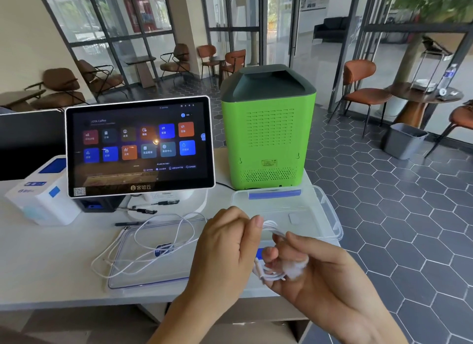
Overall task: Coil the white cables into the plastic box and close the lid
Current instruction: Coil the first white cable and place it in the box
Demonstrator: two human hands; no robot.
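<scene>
Both hands hold one white cable [271, 274] over the counter's front edge. My right hand [304, 266] grips its coiled loops, with a plug end hanging below the fingers. My left hand [227, 243] pinches the same cable's strand near the top. Behind them stands the clear plastic box [325, 210], open, with a blue clasp on its far rim and a small white item inside. The clear lid [143, 282] lies flat to the left. A second white cable [158, 231] sprawls loose across that lid.
A green machine [267, 128] stands right behind the box. A tablet screen on a stand [139, 146] and a white printer [41, 197] are at the left, with several pens [143, 211] under the screen. The counter's [51, 266] right edge runs beside the box.
</scene>
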